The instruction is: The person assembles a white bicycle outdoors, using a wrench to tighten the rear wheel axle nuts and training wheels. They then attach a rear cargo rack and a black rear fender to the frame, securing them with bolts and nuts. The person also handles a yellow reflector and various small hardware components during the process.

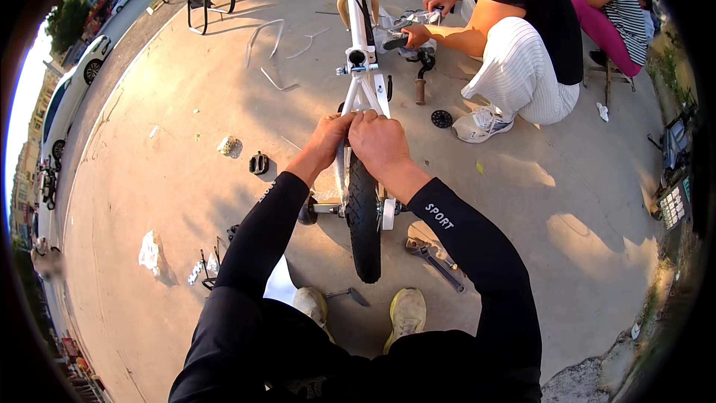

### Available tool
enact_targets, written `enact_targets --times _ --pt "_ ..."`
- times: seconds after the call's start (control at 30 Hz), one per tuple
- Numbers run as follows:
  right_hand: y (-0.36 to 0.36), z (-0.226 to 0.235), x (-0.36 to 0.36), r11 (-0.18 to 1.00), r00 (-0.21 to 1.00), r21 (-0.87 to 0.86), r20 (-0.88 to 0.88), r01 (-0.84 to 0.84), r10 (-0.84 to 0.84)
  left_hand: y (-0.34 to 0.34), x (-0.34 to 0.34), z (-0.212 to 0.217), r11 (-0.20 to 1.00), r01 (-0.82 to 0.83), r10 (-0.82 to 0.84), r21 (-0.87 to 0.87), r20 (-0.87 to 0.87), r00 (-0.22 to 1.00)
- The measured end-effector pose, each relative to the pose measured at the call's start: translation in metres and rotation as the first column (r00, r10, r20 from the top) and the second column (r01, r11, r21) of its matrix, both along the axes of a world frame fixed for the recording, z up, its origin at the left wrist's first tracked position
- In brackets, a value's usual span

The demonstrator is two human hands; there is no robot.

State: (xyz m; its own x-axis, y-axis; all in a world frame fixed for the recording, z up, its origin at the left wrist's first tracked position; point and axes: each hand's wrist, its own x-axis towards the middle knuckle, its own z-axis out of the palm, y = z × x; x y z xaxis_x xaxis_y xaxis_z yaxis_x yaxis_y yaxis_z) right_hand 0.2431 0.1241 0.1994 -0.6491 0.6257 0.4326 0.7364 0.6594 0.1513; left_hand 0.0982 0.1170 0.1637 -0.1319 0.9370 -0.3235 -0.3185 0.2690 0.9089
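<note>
- Bike [358, 37]: white, straight ahead.
- Wheel [364, 213]: black-tyred, the bike's near end.
- Right hand [379, 143]: above the wheel, against the left hand [328, 139]; both have bent fingers, tips hidden, pinching indeterminable.
- Pedal [259, 163]: apart, left of the wheel.

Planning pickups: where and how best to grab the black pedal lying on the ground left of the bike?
Probably a pinch across opposite outer edges of the black pedal, coming from above with the left hand. It's a compact block lying on the concrete, apart from other things, on that hand's side.
</note>
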Motion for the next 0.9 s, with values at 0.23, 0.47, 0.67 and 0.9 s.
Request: enact_targets --times 0.23,0.47,0.67,0.9 --pt "-0.005 0.006 -0.004 0.996 0.991 -0.053 -0.121 -0.068 0.061 -0.003 -0.015 -0.007 0.994 0.077 -0.083 0.078 0.074 0.994" --pt "0.000 0.014 -0.001 0.993 0.999 -0.116 -0.041 -0.023 0.019 -0.004 -0.016 0.000 0.984 0.156 -0.165 0.086 0.109 0.980" --pt "-0.006 0.011 -0.003 0.999 1.000 -0.054 0.016 0.003 -0.002 -0.003 -0.016 -0.005 0.981 0.161 -0.166 0.104 0.044 0.985" --pt "-0.013 0.024 -0.012 0.975 0.986 -0.165 0.101 0.147 -0.132 -0.004 -0.020 -0.002 0.978 0.188 -0.188 0.095 -0.008 0.982"
